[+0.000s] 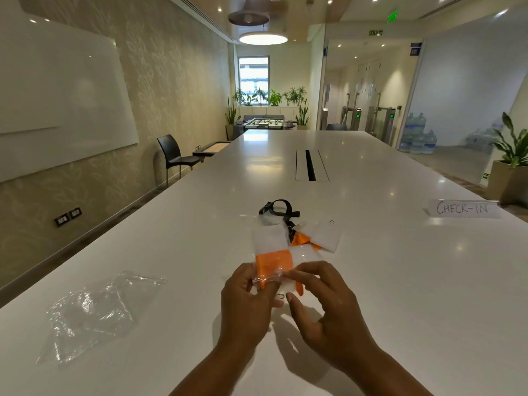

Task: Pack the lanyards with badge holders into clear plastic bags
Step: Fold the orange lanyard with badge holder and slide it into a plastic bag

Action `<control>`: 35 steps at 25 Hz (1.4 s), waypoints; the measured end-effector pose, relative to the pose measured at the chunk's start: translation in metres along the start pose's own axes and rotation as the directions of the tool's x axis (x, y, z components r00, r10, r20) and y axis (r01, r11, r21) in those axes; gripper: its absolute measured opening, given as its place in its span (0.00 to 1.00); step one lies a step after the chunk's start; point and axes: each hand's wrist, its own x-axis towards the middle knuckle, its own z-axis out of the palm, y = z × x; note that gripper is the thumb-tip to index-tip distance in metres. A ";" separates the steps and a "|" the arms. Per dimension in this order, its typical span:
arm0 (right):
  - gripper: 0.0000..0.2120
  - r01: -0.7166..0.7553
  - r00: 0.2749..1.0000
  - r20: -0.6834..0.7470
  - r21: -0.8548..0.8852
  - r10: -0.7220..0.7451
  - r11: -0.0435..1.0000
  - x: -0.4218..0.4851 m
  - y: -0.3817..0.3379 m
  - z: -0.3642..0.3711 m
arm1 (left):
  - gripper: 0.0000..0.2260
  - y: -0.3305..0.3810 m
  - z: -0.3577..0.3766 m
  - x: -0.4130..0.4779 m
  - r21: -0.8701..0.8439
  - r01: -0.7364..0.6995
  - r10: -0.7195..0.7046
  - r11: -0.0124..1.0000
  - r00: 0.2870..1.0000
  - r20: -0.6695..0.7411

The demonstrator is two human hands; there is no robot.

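Note:
Both hands hold a clear plastic bag [267,278] with an orange lanyard [273,262] and a white badge holder [268,238] partly inside it, just above the white table [400,281]. My left hand [247,298] pinches the bag's near edge on the left. My right hand [320,292] pinches the same edge on the right. Behind lie a black lanyard [278,208] and another orange lanyard [301,238] with a white badge holder [325,235].
A heap of empty clear plastic bags [94,312] lies on the table at the left. A paper sign reading CHECK-IN [463,208] stands at the right. A cable slot [311,164] is set in the table's middle further back.

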 end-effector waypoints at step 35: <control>0.11 -0.595 0.729 0.326 0.736 0.602 0.322 0.007 -0.008 0.004 | 0.14 -0.004 0.003 0.006 -0.202 -0.040 0.051 0.979 0.997 0.049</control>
